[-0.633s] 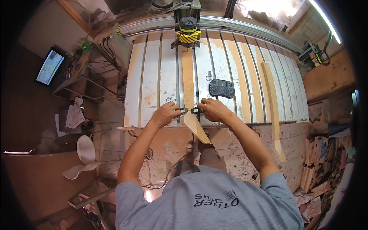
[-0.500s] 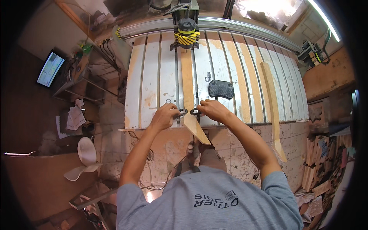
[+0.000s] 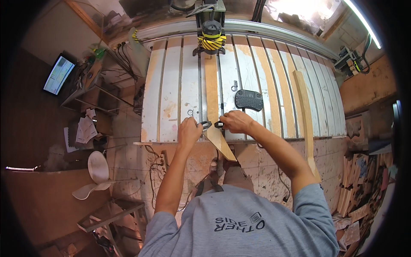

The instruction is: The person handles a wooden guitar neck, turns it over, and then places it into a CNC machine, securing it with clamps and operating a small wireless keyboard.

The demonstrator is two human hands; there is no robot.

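Observation:
A long wooden board lies along the slotted white machine bed, and its angled end juts past the bed's near edge. My left hand is closed on a small black clamp at the board's left side. On the opposite side, my right hand pinches a second black clamp. Both clamps sit close to the board's edges, where it bends; my fingers partly hide them. A black mini keyboard rests on the bed just beyond my right hand.
A spindle head with yellow-and-black striping stands over the board's far end. Another angled wooden piece lies on the right, overhanging the near edge. A monitor and a white chair are at left; scrap wood is piled at right.
The view has shifted slightly. My left forearm has swung inward to the right, and the left hand's grip has turned a little. Both hands stay at the clamps.

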